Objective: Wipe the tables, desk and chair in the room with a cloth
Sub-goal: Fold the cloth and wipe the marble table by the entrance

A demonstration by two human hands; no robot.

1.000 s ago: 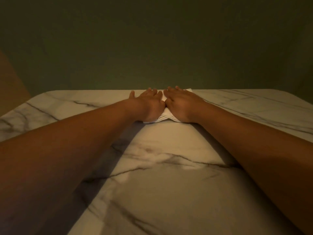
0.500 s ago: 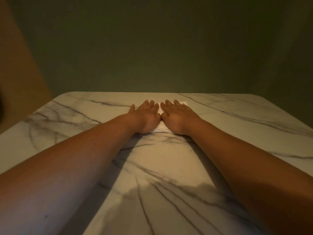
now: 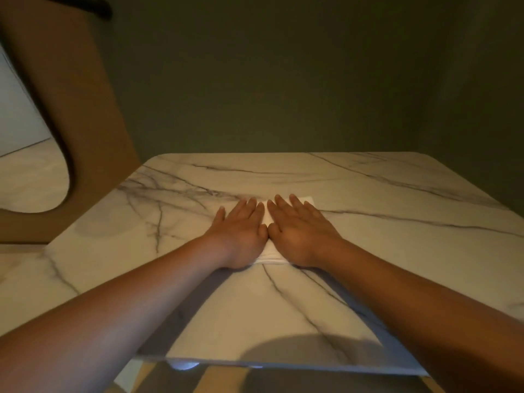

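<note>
A folded white cloth (image 3: 307, 200) lies on the white marble-pattern table (image 3: 382, 251) near its middle. My left hand (image 3: 241, 231) and my right hand (image 3: 297, 231) lie flat side by side on the cloth, fingers straight and pointing away from me, pressing it onto the tabletop. The hands cover most of the cloth; only its far right corner, a strip between the hands and its near edge show.
A dark green wall (image 3: 283, 80) stands right behind the table's far edge. A brown panel with a rounded cut-out (image 3: 85, 109) rises at the left beside the table. The table's near edge (image 3: 283, 361) shows at the bottom, with floor below it.
Both hands have slid the cloth back from the table's far edge toward me, staying side by side on it. The view has pulled back and now shows the table's near edge.
</note>
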